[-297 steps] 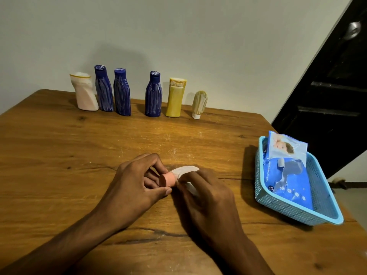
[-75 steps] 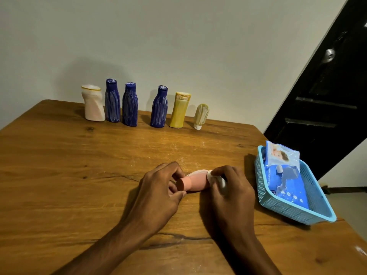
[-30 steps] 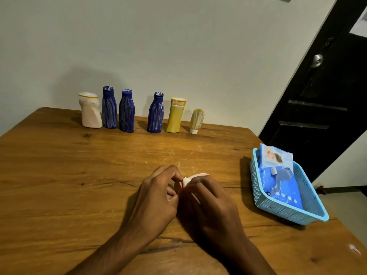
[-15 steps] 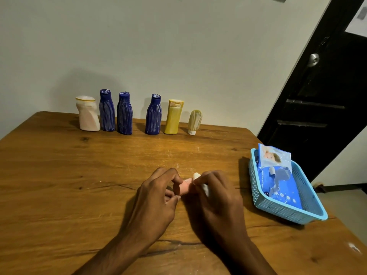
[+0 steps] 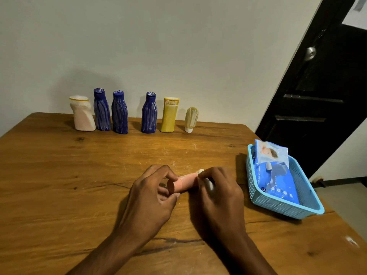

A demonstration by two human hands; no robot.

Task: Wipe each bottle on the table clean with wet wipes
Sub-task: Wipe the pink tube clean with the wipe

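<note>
A small pink bottle (image 5: 184, 182) lies on its side on the wooden table (image 5: 59, 175), near the front middle. My left hand (image 5: 151, 199) pinches its cap end between thumb and fingers. My right hand (image 5: 218, 193) grips a white wet wipe (image 5: 200, 171) wrapped around the bottle's other end; most of the wipe is hidden under the fingers. Along the wall stand a pale pink bottle (image 5: 82, 114), three dark blue bottles (image 5: 101, 110) (image 5: 119, 113) (image 5: 149, 113), a yellow bottle (image 5: 169, 115) and a small beige bottle (image 5: 191, 119) standing on its cap.
A light blue plastic basket (image 5: 282, 205) at the table's right edge holds a blue pack of wet wipes (image 5: 272, 171). A dark door (image 5: 317, 96) stands beyond the table's right side. White dusty marks streak the wood ahead of my hands.
My right hand has slid the wipe rightward along the pink bottle, baring more of its body. The left hand keeps its hold on the cap end.
</note>
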